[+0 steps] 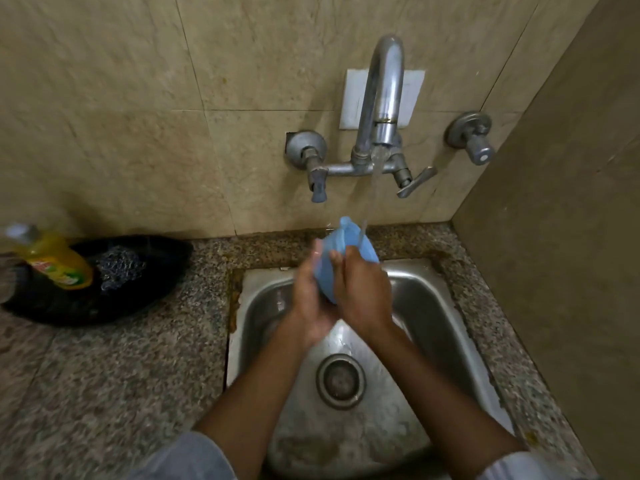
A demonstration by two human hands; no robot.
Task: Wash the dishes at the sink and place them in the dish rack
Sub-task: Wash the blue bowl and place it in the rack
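Left arm: bare forearm rising from the lower middle of the frame, sleeve pushed up near the bottom edge.
Left hand [310,299]: centre of the frame, palm turned inward, fingers curled round the left side of a blue cup [327,271].
Right arm: bare forearm running from the lower right corner up toward the centre.
Right hand [363,292]: just right of the left hand, back to the camera, fingers wrapped over the cup's near side.
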